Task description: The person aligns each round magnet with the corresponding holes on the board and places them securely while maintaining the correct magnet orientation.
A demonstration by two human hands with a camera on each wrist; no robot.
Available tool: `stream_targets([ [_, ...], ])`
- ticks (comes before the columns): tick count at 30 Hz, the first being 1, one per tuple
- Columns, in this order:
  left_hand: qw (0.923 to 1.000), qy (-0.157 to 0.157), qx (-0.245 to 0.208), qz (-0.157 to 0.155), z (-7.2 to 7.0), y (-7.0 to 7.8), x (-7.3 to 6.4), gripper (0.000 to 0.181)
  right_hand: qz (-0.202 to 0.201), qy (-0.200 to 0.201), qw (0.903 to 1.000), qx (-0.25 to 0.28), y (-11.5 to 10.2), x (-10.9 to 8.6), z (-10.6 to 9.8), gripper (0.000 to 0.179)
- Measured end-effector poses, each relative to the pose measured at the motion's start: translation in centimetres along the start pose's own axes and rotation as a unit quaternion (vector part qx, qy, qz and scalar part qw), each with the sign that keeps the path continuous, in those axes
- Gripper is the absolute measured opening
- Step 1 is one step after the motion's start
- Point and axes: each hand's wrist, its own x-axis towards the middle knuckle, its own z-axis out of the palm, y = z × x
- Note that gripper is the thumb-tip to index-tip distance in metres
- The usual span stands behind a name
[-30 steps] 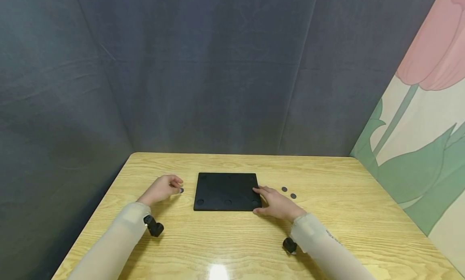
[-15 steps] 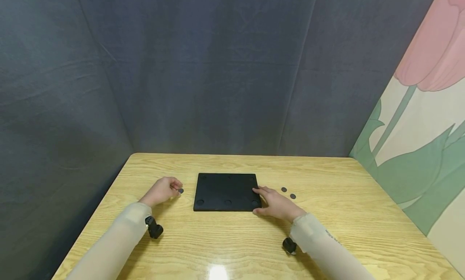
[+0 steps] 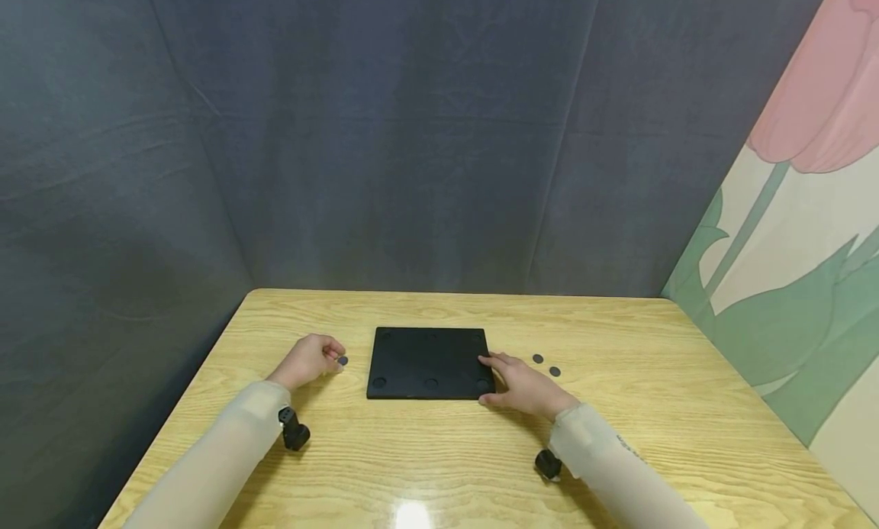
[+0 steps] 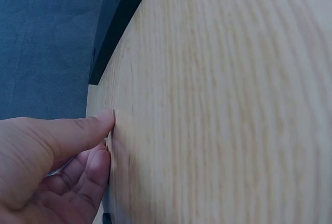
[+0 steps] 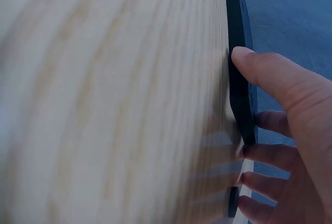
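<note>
A flat black rectangular board point(image 3: 430, 353) with round recesses near its edges lies on the table. My right hand point(image 3: 525, 388) holds its near right corner: the thumb presses the front side and the fingers touch the right side. To the left of the board, my left hand point(image 3: 310, 360) has thumb and forefinger at opposite edges of a small dark disc point(image 3: 342, 360), low at the tabletop. In the left wrist view the disc is mostly hidden; only a thin dark edge shows by the thumb point(image 4: 98, 125). The other fingers are curled.
Two more dark discs point(image 3: 538, 358) point(image 3: 555, 371) lie on the wooden table point(image 3: 426, 453) to the right of the board. A grey-blue curtain point(image 3: 412, 147) hangs behind the table. At the right stands a flower-painted panel point(image 3: 810, 269).
My left hand has shifted very slightly down, and more of the disc shows at its fingertips. The right hand and the board have stayed in place.
</note>
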Motion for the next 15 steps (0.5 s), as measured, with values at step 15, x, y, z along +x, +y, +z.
stream_targets([
  [15, 0.9998, 0.015, -0.002, -0.012, 0.06, 0.06, 0.09, 0.018, -0.001, 0.005, 1.0, 0.003, 0.25, 0.05, 0.25, 0.081],
])
